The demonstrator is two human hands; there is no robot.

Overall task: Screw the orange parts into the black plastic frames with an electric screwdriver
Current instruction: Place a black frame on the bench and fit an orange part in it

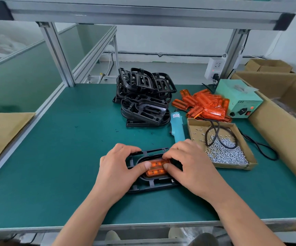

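Both hands are down at the lower middle of the frame. The left hand (116, 167) grips the black frame (150, 188) on the green table (54, 157), thumb on the orange part (157, 168) sitting in its middle. The right hand (189, 167) pinches that part between curled fingers and thumb. The electric screwdriver (176, 125) lies just above, untouched.

The scene is evenly and brightly lit from above. Only soft shadows are cast. Straight lines are bowed by wide-angle distortion toward the edges.
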